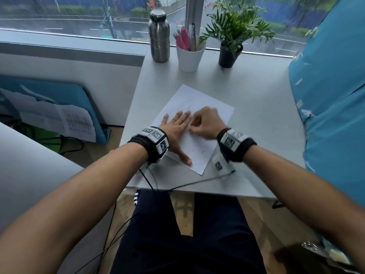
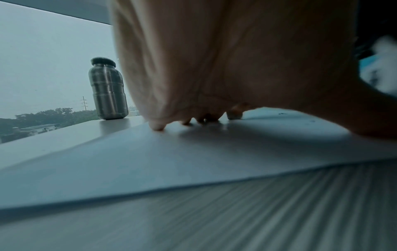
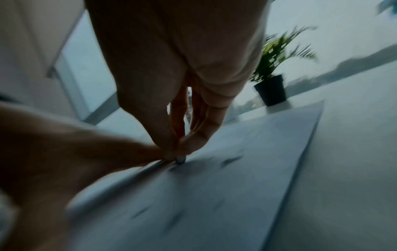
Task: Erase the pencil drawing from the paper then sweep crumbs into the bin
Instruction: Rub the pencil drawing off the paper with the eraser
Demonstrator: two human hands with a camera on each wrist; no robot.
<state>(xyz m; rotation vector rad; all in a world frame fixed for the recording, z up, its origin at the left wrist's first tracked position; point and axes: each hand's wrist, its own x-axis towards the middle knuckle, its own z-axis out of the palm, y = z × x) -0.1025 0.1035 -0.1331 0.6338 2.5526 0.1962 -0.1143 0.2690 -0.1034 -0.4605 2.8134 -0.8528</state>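
Note:
A white sheet of paper [image 1: 199,151] lies tilted on the grey table [image 1: 256,107]. My left hand [image 1: 176,128] lies flat on the sheet's left part with fingers spread, and its fingertips [image 2: 158,126] press the paper [image 2: 150,161] down. My right hand [image 1: 206,122] is blurred over the sheet's middle, just right of the left fingers. Its thumb and fingers pinch a small eraser [image 3: 179,159], whose tip touches the paper [image 3: 247,178]. A few dark specks [image 3: 232,159] lie on the sheet. Faint pencil lines [image 1: 187,106] show beyond the hands.
At the table's far edge stand a steel bottle [image 1: 159,36], a white cup of pens [image 1: 190,56] and a potted plant [image 1: 230,54]. A blue cushion-like bulk [image 1: 331,95] crowds the right side. Cables [image 1: 197,182] trail over the near table edge.

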